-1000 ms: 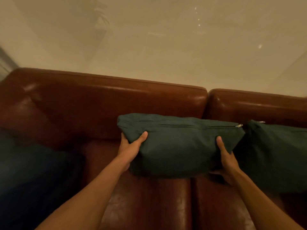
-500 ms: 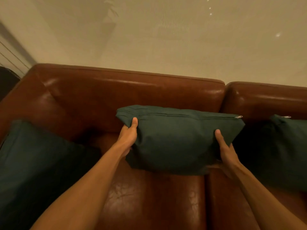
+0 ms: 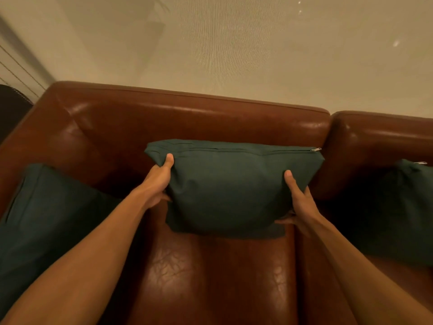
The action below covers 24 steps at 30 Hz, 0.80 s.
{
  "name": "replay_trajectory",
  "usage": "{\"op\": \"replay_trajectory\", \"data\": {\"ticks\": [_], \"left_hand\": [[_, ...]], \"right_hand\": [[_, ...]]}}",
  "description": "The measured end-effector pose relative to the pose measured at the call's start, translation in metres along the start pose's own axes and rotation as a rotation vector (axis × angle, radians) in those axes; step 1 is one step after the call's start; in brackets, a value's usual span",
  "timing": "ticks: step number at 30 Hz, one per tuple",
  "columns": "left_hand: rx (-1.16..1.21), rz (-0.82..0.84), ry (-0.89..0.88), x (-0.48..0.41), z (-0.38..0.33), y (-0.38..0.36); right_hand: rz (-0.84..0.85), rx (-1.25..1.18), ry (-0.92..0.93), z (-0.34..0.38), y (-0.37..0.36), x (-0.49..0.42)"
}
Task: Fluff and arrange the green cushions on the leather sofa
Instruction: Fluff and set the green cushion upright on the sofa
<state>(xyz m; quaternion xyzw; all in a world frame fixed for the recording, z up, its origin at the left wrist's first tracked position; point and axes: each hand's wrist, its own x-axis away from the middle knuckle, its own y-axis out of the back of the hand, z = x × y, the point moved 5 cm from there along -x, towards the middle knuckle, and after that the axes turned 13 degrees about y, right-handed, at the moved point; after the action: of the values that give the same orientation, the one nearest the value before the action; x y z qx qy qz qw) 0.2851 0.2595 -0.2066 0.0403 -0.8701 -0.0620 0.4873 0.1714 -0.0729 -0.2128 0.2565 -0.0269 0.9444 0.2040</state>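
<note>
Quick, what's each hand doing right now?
Left hand: closed on the middle green cushion, left edge.
Right hand: closed on the same cushion, right edge.

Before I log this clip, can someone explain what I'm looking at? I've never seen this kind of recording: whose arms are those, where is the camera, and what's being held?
There is no machine here. The camera sits on a person's head and looks forward and down, so the two bare arms reaching in from the bottom edge are the wearer's own. The left hand and right hand grip the two sides of a green cushion, held upright against the backrest of a brown leather sofa, zipper along its top edge. Two more green cushions sit on the sofa: one at the left, one at the right.
</note>
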Motion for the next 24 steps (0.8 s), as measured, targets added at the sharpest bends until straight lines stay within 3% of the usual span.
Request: {"op": "replay_trajectory", "data": {"ticks": [14,24], "left_hand": [[-0.024,0.013,-0.026,-0.005,-0.009,0.002],[0.028,-0.198,-0.115,-0.001,0.011,0.022]], "right_hand": [[-0.039,0.009,-0.035,0.001,-0.008,0.006],[-0.176,-0.087,0.089,-0.022,0.0,0.026]]}}
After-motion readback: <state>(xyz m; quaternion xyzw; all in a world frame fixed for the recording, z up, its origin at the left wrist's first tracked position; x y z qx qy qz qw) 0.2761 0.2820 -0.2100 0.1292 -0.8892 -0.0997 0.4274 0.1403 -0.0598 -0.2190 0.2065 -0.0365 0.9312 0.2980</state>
